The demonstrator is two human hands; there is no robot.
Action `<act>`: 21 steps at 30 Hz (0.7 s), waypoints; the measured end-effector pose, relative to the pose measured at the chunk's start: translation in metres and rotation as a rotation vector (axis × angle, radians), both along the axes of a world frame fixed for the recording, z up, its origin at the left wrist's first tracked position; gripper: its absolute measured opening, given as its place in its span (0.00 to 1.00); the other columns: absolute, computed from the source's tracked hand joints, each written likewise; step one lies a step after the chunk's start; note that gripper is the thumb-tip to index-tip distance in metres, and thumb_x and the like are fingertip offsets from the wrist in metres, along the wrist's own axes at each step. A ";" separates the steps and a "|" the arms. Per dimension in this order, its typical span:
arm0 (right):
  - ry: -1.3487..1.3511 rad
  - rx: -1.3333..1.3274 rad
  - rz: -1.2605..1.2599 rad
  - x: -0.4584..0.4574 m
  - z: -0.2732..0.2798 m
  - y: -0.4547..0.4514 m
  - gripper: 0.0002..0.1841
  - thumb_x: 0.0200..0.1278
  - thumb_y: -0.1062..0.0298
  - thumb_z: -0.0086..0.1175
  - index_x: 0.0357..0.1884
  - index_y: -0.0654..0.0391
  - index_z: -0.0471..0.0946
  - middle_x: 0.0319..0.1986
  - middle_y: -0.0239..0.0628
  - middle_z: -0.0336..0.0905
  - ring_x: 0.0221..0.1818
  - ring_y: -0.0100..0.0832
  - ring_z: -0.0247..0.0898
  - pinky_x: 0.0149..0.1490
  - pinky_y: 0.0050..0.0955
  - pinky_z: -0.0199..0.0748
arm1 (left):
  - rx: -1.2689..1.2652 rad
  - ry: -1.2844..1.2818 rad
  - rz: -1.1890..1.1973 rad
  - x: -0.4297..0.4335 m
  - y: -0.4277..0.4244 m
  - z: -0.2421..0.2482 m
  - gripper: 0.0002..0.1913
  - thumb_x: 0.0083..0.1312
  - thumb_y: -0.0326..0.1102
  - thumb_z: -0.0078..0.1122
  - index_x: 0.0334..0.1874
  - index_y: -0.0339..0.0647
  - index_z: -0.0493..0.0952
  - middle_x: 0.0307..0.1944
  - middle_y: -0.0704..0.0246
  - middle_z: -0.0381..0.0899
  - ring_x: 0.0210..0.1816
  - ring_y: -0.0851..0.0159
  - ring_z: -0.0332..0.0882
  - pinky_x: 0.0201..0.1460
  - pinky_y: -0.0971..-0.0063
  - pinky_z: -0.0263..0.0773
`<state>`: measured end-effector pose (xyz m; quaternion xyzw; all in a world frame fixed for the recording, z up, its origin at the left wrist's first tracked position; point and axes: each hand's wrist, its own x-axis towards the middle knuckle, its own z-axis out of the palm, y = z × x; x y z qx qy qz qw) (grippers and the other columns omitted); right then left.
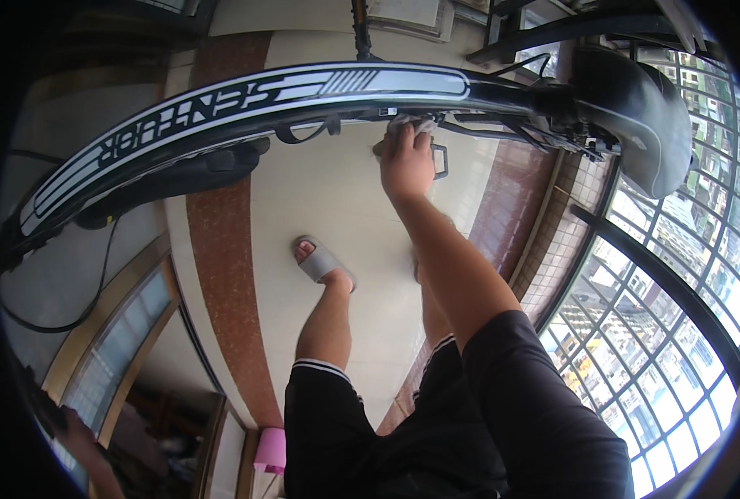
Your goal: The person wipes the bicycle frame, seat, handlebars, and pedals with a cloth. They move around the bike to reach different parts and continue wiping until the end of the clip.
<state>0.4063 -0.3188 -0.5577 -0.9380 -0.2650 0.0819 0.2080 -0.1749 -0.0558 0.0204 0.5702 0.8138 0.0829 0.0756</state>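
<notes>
A bicycle frame with a dark top beam and white graphics spans the view from left to right. My right hand holds a crumpled pale cloth against the underside of the frame, near the crank; the fingers hide part of the cloth. A pedal shows just beside this hand. At the lower left rim, my left hand is closed around a dark bar, which looks like the handlebar grip; this area is dim and blurred. The bicycle saddle is at the upper right.
My slippered foot stands on the tiled floor. A barred window lies to the right above a tiled ledge. A wood-framed door is at left, near a pink object. A black cable loops by the bicycle's front.
</notes>
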 end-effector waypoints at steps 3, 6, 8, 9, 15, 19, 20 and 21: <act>0.022 -0.189 0.339 -0.008 0.005 -0.005 0.26 0.71 0.56 0.65 0.69 0.49 0.79 0.55 0.53 0.81 0.50 0.57 0.85 0.48 0.57 0.87 | -0.017 -0.012 0.019 0.003 0.003 0.001 0.47 0.72 0.25 0.67 0.90 0.51 0.52 0.26 0.68 0.72 0.20 0.66 0.70 0.18 0.70 0.64; 0.085 0.015 0.173 -0.005 0.021 -0.013 0.33 0.70 0.53 0.68 0.74 0.52 0.75 0.53 0.53 0.78 0.47 0.57 0.86 0.42 0.54 0.88 | -0.018 -0.011 0.004 0.007 0.008 0.005 0.47 0.71 0.27 0.69 0.90 0.52 0.53 0.27 0.67 0.73 0.23 0.65 0.71 0.22 0.67 0.66; -0.005 0.071 0.067 0.006 0.029 -0.016 0.32 0.74 0.52 0.67 0.72 0.57 0.72 0.52 0.55 0.76 0.45 0.60 0.85 0.40 0.54 0.87 | -0.042 -0.016 0.012 0.008 0.011 0.002 0.48 0.71 0.28 0.70 0.90 0.53 0.53 0.27 0.67 0.74 0.24 0.64 0.72 0.25 0.66 0.68; -0.015 0.063 0.037 0.013 0.030 -0.017 0.31 0.74 0.52 0.66 0.71 0.57 0.73 0.53 0.55 0.76 0.45 0.60 0.85 0.39 0.54 0.86 | -0.056 -0.021 0.020 0.009 0.014 0.000 0.48 0.71 0.28 0.70 0.90 0.53 0.53 0.28 0.67 0.74 0.25 0.63 0.73 0.27 0.65 0.69; 0.067 -0.129 0.043 0.031 0.014 0.000 0.26 0.75 0.53 0.64 0.67 0.55 0.77 0.55 0.53 0.77 0.52 0.59 0.84 0.48 0.58 0.86 | -0.132 -0.109 0.141 0.020 0.019 0.005 0.49 0.69 0.32 0.74 0.90 0.55 0.55 0.30 0.65 0.77 0.30 0.60 0.76 0.35 0.60 0.74; 0.118 -0.106 0.085 0.026 0.013 0.005 0.22 0.73 0.52 0.64 0.63 0.52 0.79 0.58 0.51 0.79 0.54 0.59 0.83 0.51 0.58 0.86 | -0.128 0.054 -0.070 0.027 0.016 0.004 0.11 0.78 0.36 0.61 0.35 0.42 0.75 0.19 0.76 0.65 0.16 0.73 0.62 0.21 0.72 0.59; 0.210 -0.143 0.101 0.032 0.017 0.002 0.21 0.73 0.52 0.65 0.62 0.51 0.79 0.62 0.53 0.78 0.55 0.60 0.84 0.51 0.58 0.86 | -0.097 0.045 -0.097 0.028 0.014 0.002 0.11 0.79 0.38 0.62 0.37 0.43 0.76 0.18 0.77 0.63 0.15 0.74 0.60 0.20 0.73 0.56; 0.238 -0.124 0.119 0.038 0.023 -0.002 0.20 0.75 0.51 0.64 0.62 0.49 0.81 0.63 0.54 0.79 0.55 0.59 0.85 0.51 0.58 0.87 | -0.112 0.027 -0.049 0.030 0.013 0.001 0.11 0.79 0.38 0.62 0.37 0.43 0.76 0.18 0.77 0.63 0.15 0.74 0.60 0.19 0.73 0.56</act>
